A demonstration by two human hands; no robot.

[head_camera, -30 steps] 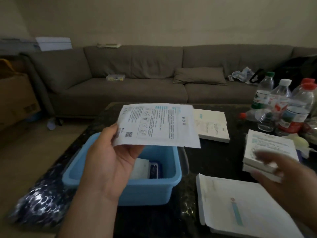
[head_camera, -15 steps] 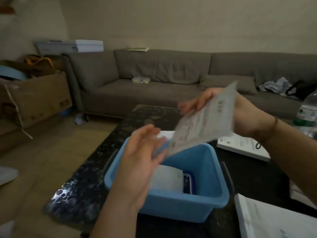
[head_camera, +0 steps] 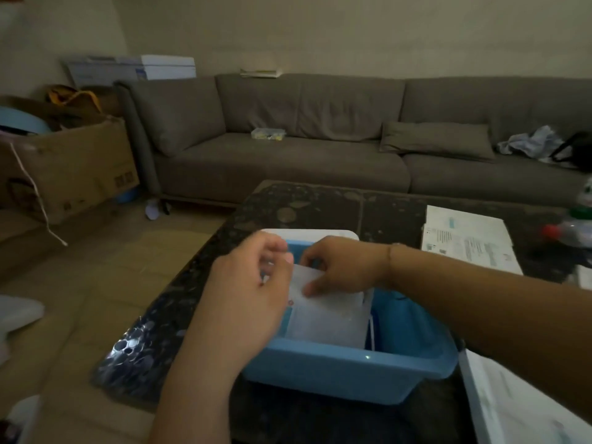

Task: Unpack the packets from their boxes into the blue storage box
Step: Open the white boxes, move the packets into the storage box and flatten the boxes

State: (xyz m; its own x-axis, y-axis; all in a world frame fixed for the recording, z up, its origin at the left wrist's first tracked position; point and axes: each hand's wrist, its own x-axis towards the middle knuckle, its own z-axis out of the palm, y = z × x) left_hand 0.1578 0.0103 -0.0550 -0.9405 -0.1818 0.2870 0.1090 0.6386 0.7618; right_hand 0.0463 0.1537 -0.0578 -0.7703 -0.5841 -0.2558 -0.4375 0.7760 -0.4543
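Both hands hold a white packet (head_camera: 326, 312) upright inside the blue storage box (head_camera: 352, 373).

The right hand (head_camera: 339, 267) pinches the packet's top edge, thumb in front, the other fingers curled behind it and hidden. The left hand (head_camera: 246, 296) is at the packet's left edge with its fingers curled; its back covers that edge, so I cannot tell whether it grips or only touches. The box sits near the tabletop's (head_camera: 320, 200) left edge, its far-left rim hidden behind the hands. More packets behind the held one are mostly covered. A flat white box (head_camera: 467, 241) lies toward the tabletop's right side; another white box (head_camera: 519, 405) is cut off at the near right corner. Bottles (head_camera: 573, 225) at the right edge are blurred and cut off.
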